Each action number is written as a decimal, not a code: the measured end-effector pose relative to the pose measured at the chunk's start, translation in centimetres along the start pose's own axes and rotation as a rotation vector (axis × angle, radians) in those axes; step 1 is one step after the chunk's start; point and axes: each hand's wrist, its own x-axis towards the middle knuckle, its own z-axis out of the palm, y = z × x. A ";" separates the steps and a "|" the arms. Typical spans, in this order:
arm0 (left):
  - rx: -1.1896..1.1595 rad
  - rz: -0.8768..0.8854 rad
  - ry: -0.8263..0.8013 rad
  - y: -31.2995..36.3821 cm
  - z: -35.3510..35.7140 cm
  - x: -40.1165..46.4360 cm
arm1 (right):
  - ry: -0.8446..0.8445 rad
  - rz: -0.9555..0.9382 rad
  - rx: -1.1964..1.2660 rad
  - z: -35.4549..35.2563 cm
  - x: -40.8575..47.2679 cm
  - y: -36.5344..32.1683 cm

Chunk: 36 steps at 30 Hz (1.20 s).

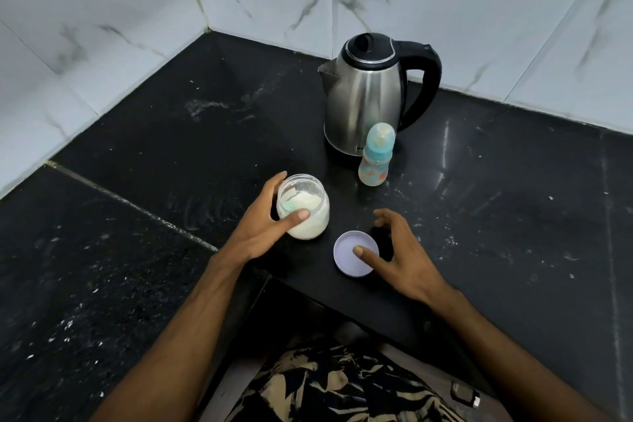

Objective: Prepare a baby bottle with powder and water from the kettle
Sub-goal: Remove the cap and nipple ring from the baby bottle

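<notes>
A clear jar [308, 216] of white powder stands uncapped on the black counter [496, 216]. My left hand [263, 223] grips it, thumb on the near side and fingers round the far side. Its lilac lid [349, 262] lies flat to the right of the jar. My right hand [400, 257] hovers over the lid's right edge with fingers spread and loosely curled, the thumb tip resting on the lid. The baby bottle [375, 161], with a teal collar and clear cap on, stands upright behind them. A steel kettle [366, 96] with a black handle stands just behind the bottle.
Marble-tiled walls meet in a corner behind the counter. The counter's front edge steps inward near my body, where patterned clothing shows below. White powder smears mark the counter left of the kettle.
</notes>
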 end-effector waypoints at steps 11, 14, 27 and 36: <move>0.076 0.192 0.115 8.0 0.9 5.9 | 0.217 0.020 -0.017 -4.0 5.8 -0.2; 0.134 0.223 0.072 9.6 2.4 7.3 | 0.272 0.016 -0.019 -5.3 7.5 -0.7; 0.181 0.184 0.004 10.9 6.0 9.2 | 0.141 -0.129 -0.211 -7.1 13.2 -4.4; 0.095 0.172 -0.041 10.3 8.9 8.8 | 0.228 -0.114 -0.172 -9.1 11.4 -3.6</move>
